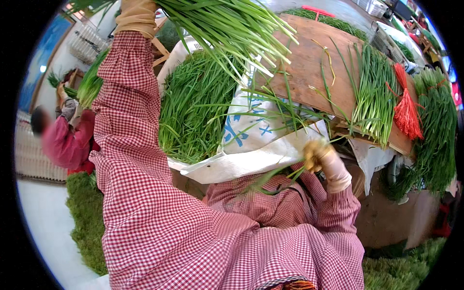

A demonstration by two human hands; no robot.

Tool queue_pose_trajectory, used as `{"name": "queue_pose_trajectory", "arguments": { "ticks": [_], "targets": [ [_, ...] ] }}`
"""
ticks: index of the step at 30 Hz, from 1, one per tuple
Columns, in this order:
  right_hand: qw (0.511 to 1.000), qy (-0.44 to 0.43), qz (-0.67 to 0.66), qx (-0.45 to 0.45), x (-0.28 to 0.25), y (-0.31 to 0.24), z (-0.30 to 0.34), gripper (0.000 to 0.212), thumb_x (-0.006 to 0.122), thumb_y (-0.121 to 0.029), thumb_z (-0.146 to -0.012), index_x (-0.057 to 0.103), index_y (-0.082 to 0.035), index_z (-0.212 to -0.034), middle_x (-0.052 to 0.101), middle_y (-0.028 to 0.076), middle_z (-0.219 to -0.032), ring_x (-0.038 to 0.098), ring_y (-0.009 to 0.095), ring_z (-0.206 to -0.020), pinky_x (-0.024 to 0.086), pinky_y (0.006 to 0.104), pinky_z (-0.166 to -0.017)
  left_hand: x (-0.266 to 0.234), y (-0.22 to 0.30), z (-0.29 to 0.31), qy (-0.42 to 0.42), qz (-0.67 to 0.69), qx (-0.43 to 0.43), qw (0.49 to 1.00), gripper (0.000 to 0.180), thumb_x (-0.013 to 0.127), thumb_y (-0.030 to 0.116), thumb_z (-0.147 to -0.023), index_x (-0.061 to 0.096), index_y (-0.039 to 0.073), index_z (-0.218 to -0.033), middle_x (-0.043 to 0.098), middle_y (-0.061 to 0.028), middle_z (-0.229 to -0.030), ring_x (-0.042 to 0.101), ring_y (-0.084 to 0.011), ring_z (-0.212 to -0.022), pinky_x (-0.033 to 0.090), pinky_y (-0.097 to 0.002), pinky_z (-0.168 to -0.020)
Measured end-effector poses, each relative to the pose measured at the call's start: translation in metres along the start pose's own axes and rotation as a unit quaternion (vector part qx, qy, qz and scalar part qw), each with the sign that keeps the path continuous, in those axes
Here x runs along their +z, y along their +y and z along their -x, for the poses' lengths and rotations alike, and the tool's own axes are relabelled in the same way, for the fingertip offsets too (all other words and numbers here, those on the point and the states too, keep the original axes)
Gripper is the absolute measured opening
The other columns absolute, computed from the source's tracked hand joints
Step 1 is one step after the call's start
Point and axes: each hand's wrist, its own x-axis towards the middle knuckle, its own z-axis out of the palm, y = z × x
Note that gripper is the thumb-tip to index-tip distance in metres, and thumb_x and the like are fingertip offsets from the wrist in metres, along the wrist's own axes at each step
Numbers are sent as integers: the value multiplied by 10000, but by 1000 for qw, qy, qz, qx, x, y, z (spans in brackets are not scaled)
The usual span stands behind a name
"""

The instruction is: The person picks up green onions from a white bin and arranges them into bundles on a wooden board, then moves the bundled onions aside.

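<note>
My left hand (pixel 137 13), in a tan glove, is raised at the top left. It is closed round a large bunch of garlic chives (pixel 227 31), whose pale stem ends fan out to the right. My right hand (pixel 319 158), gloved and slightly blurred, is closed in front of the white sheet (pixel 241 162). A few loose chive leaves (pixel 278 180) trail from it toward my lap, smeared by motion. More chives lie heaped (pixel 195 106) below my left hand. Stray leaves are scattered over the white sheet and the wooden board (pixel 309 58).
On the board's right stand a chive bundle (pixel 374 96), red ties (pixel 406 104) and more bundled greens (pixel 435 125). A red-handled tool (pixel 317 10) lies at the far edge. At left, another person (pixel 67 140) handles greens. Dark green heaps (pixel 87 220) lie on the floor.
</note>
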Motion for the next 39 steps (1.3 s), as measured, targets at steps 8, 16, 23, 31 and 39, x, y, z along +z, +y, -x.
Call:
{"name": "queue_pose_trajectory", "arguments": {
  "ticks": [8,16,23,31,39],
  "targets": [
    [977,174,-52,-110,36,-53,-66,254,447,-269,-901,532,-30,-893,617,58,-845,585,128,-699,445,225,-608,10,8,-5,-33,4,14,999,153,571,151,-774,534,53,-662,559,-72,-640,552,-206,-648,468,-301,-624],
    [950,-66,-207,-225,58,-48,-110,272,583,-240,-830,558,-30,-1002,592,46,-900,533,100,-755,435,233,-660,23,21,0,-58,51,4,997,112,563,127,-785,538,45,-711,568,-61,-674,559,-207,-693,471,-309,-665],
    [968,-26,-140,-208,58,-60,-91,274,584,-292,-827,577,-30,-908,530,-5,-628,459,60,-511,348,176,-458,25,-2,12,-41,-3,52,998,127,570,151,-784,531,46,-725,555,-64,-691,550,-193,-693,467,-293,-668],
    [972,19,-150,-182,65,-65,-101,374,591,-281,-818,550,-45,-1105,546,-3,-667,480,53,-532,381,185,-473,-6,9,-3,-114,11,-15,993,137,482,146,-854,546,26,-838,587,-89,-849,573,-205,-818,490,-310,-764],
    [966,-72,98,-229,59,-48,-86,308,504,-367,-856,549,-63,-836,526,0,-604,473,77,-521,376,203,-461,-5,14,13,-109,46,-39,992,182,400,114,-881,540,-1,-863,592,-114,-905,564,-224,-875,491,-321,-817]
  ]
}}
